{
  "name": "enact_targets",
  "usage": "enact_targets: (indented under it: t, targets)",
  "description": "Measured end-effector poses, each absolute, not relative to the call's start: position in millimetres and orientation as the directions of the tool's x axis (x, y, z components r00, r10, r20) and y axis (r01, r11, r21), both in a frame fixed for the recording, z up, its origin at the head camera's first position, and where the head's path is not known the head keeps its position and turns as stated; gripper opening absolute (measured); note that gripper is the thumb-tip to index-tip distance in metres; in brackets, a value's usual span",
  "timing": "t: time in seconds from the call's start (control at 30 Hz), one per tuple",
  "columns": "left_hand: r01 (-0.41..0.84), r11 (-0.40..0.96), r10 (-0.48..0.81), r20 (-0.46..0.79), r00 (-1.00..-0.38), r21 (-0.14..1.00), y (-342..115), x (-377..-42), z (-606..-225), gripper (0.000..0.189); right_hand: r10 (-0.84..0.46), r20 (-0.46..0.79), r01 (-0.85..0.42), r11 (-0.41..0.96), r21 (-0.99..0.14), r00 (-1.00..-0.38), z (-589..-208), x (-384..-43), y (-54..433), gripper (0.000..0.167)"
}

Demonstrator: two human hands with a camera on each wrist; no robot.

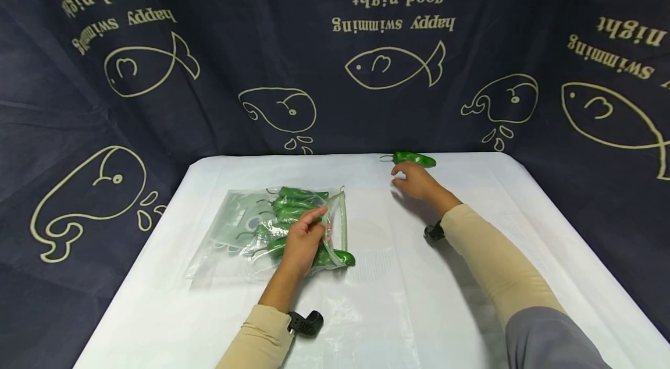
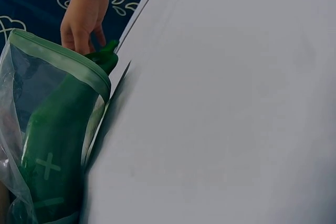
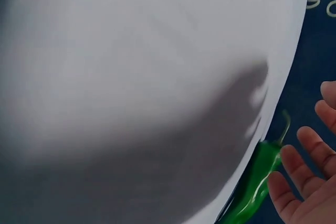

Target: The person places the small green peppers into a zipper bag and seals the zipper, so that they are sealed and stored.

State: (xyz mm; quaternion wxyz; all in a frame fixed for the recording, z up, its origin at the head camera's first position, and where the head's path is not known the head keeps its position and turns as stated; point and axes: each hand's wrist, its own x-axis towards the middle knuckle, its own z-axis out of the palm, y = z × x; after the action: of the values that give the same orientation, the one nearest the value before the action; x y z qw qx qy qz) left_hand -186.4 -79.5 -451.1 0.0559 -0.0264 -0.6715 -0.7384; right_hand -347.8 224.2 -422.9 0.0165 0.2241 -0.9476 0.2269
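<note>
A clear zip bag (image 1: 222, 232) with a pale green print lies on the left of the table, several green chili peppers (image 1: 299, 193) inside it. My left hand (image 1: 302, 244) pinches the bag near its mouth; in the left wrist view the zip rim (image 2: 60, 61) gapes around a pepper (image 2: 58, 124). One pepper's tip (image 1: 344, 257) pokes past the near corner of the mouth. At the far table edge lies a single green chili pepper (image 1: 415, 159). Just in front of it is my right hand (image 1: 417, 183), holding nothing, its fingers loosely spread beside the pepper (image 3: 257, 179) in the right wrist view.
A white cloth covers the table (image 1: 387, 311). Behind it and at both sides hangs a dark blue curtain (image 1: 324, 60) with fish and whale drawings. Each wrist carries a black camera mount, such as the left one (image 1: 307, 324).
</note>
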Motion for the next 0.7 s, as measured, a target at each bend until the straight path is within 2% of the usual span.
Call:
enact_targets:
  t: [0.4,0.7]
  targets:
    - [0.119,-0.113,-0.04,0.116,-0.992,0.986,-79,-187,-449,0.041,-0.314,0.081,-0.314,0.821,-0.477,-0.946,-418,-369,247,0.042]
    - [0.116,-0.085,-0.031,0.113,-0.993,0.99,-81,-186,-451,0.041,-0.268,0.073,-0.272,0.853,-0.445,-0.961,-427,-378,252,0.05]
